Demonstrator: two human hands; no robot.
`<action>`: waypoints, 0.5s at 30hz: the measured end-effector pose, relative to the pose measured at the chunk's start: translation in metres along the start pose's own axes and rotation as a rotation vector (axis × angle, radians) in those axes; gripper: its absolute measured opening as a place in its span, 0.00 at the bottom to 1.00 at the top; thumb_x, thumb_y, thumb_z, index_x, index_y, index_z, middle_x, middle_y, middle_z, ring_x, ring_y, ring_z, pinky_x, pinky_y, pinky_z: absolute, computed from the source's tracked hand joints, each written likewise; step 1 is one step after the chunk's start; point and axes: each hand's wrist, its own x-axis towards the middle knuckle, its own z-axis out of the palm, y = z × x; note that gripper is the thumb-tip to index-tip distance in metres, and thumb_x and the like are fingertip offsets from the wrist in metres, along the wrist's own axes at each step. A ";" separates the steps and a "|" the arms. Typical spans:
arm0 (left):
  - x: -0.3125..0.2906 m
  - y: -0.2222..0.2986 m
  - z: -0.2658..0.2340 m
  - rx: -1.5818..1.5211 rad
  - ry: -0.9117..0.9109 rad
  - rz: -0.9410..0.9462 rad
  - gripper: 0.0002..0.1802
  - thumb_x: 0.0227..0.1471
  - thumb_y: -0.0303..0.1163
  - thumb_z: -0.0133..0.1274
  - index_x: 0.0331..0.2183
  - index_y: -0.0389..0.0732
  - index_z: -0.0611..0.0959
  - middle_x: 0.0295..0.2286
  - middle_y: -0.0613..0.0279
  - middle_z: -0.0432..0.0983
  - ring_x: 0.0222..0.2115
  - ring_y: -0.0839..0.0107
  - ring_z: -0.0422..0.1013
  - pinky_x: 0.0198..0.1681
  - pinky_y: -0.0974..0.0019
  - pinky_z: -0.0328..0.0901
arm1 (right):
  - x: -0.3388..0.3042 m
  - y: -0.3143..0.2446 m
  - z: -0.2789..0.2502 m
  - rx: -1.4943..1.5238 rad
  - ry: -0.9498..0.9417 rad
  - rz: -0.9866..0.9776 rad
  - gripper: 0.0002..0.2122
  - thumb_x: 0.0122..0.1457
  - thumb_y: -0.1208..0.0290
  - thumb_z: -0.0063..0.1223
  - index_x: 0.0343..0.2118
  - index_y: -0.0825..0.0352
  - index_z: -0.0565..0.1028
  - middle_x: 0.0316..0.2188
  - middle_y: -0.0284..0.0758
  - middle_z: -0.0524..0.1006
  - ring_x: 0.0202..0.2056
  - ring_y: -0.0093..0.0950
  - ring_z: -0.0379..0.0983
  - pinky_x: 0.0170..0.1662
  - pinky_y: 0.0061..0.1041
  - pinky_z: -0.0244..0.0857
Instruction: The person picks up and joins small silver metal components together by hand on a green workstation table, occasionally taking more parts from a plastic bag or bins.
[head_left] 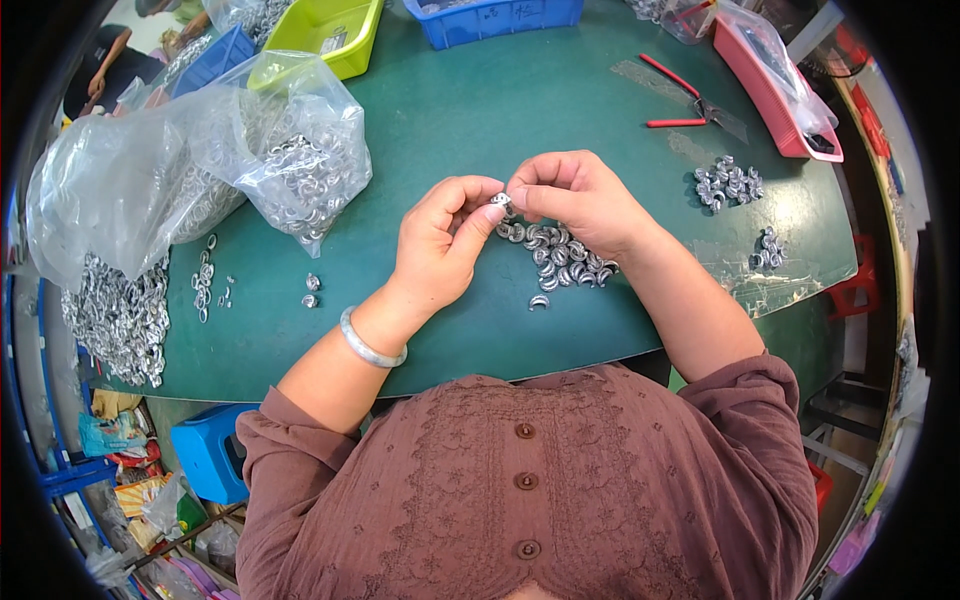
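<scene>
Over the green table, my left hand (442,238) pinches a small silver metal piece (501,203) between thumb and forefinger. My right hand (578,197) is closed beside it, thumb and fingertips pressed together at the piece's right side; what they grip is too small to tell. Just below my hands lies a loose pile of curved, crescent-like silver metal pieces (565,262), partly hidden by my right hand. One single crescent piece (540,301) rests apart from the pile, nearer to me. Two small silver pieces (311,291) sit left of my left forearm.
Clear plastic bags (300,150) of metal parts and a heap of silver pieces (120,315) cover the left side. Red-handled pliers (690,95), two small clusters of pieces (728,184) and a pink bin (765,85) are right. Green (318,35) and blue bins (495,22) stand behind. Another person (105,65) is far left.
</scene>
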 end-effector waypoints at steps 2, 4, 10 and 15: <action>0.000 0.001 0.000 0.000 0.000 0.001 0.09 0.51 0.22 0.48 0.37 0.34 0.74 0.30 0.68 0.71 0.29 0.82 0.66 0.34 0.79 0.63 | 0.000 0.000 0.000 -0.001 0.002 0.000 0.05 0.50 0.73 0.52 0.27 0.69 0.74 0.23 0.28 0.72 0.26 0.16 0.63 0.32 0.15 0.59; 0.000 0.001 -0.001 -0.002 -0.001 0.003 0.09 0.50 0.22 0.48 0.37 0.34 0.74 0.30 0.68 0.71 0.30 0.82 0.66 0.35 0.79 0.63 | 0.001 0.001 0.000 -0.003 0.005 0.001 0.05 0.50 0.73 0.53 0.28 0.69 0.74 0.23 0.27 0.72 0.26 0.15 0.63 0.32 0.15 0.59; 0.001 -0.002 0.002 -0.023 0.097 0.061 0.09 0.45 0.22 0.53 0.33 0.35 0.76 0.27 0.64 0.71 0.25 0.79 0.67 0.30 0.76 0.64 | 0.001 0.001 0.001 0.016 -0.005 -0.016 0.06 0.51 0.72 0.53 0.29 0.69 0.74 0.24 0.27 0.73 0.26 0.15 0.64 0.33 0.14 0.60; -0.001 -0.002 -0.001 0.027 0.035 0.004 0.07 0.47 0.20 0.52 0.32 0.34 0.73 0.27 0.69 0.70 0.29 0.83 0.66 0.33 0.80 0.62 | 0.001 -0.001 0.002 -0.015 -0.002 -0.028 0.06 0.50 0.74 0.53 0.31 0.69 0.74 0.26 0.27 0.73 0.28 0.15 0.66 0.34 0.14 0.61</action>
